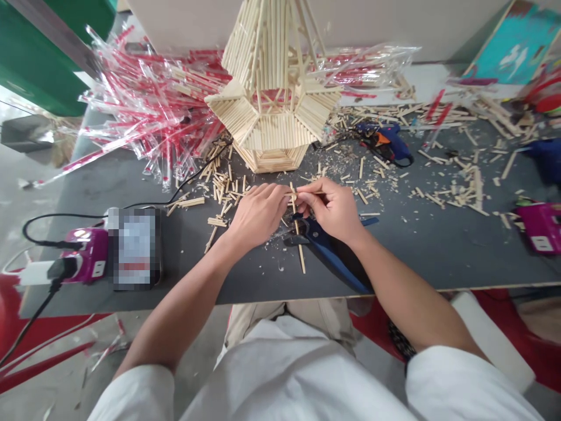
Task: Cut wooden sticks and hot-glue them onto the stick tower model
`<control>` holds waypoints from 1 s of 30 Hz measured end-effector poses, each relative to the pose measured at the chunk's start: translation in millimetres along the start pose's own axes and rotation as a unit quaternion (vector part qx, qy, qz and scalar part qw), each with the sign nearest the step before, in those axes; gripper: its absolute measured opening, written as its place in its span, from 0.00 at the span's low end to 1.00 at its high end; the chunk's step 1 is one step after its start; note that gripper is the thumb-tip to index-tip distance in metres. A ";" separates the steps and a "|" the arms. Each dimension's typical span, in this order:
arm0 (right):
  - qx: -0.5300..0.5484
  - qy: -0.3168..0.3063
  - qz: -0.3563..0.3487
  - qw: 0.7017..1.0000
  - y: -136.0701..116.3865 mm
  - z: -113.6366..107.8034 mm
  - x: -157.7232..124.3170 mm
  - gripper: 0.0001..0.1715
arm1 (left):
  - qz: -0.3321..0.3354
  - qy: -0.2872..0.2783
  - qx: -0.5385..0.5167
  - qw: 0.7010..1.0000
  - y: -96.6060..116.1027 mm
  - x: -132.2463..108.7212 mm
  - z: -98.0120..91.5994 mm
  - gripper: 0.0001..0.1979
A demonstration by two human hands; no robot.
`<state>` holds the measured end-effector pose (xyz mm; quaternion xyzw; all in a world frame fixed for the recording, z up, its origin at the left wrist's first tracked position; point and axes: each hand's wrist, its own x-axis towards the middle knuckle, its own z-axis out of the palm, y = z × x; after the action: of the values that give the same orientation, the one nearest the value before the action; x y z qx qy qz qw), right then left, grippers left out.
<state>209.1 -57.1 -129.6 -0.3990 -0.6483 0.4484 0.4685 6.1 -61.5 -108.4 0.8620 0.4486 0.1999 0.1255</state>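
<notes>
My left hand [259, 213] is closed, its fingertips pinching crossed wooden sticks just above the table. From the other side, my right hand [333, 207] pinches the same sticks between thumb and forefinger. One long wooden stick [301, 256] points down toward me from between the hands, over the jaws of a blue-handled cutter [335, 257]. A short crosspiece runs sideways between my fingertips, mostly hidden by them. Directly beyond my hands stands a lantern-like model [276, 131] built of wooden sticks.
Wrapped chopsticks [162, 111] in red and clear plastic are heaped at the back left. A blue glue gun [390, 140] lies back right among cut stick pieces [473, 187]. On the left are a purple power adapter [90, 248], cables and a phone [135, 248].
</notes>
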 end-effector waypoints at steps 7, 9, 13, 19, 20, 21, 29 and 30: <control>-0.124 -0.002 -0.003 0.992 -8.1 -18.1 5.0 0.17 | -0.021 0.025 -0.005 0.999 -3.4 -2.0 5.3 0.19; -0.205 -0.008 -0.022 0.978 -17.8 -29.7 3.7 0.20 | -0.032 0.034 -0.006 0.999 -4.1 -2.6 5.9 0.19; -0.371 -0.079 0.005 0.925 -43.2 -50.4 -21.1 0.29 | -0.032 0.033 0.006 0.999 -4.8 -4.3 6.8 0.18; -0.538 -0.224 0.055 0.811 -55.5 -53.5 -86.3 0.68 | -0.041 0.051 0.038 0.997 -0.6 -7.8 8.5 0.14; -0.550 -0.216 0.054 0.805 -53.7 -51.3 -92.9 0.66 | -0.043 0.051 0.044 0.997 0.6 -8.2 8.6 0.14; -0.561 -0.201 0.055 0.801 -51.4 -48.8 -97.6 0.61 | -0.043 0.050 0.049 0.997 1.8 -8.5 8.6 0.14; -0.587 -0.098 0.132 0.793 -55.7 -45.9 -99.7 0.37 | -0.050 0.071 0.065 0.994 6.3 -8.6 5.8 0.15; -0.562 -0.086 0.152 0.808 -60.6 -47.9 -98.8 0.37 | -0.051 0.077 0.063 0.994 6.2 -8.8 5.6 0.14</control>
<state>273.4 -156.8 -88.7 -0.6457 -0.7560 0.1032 0.0305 8.6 -72.5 -112.9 0.8264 0.5118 0.2301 0.0459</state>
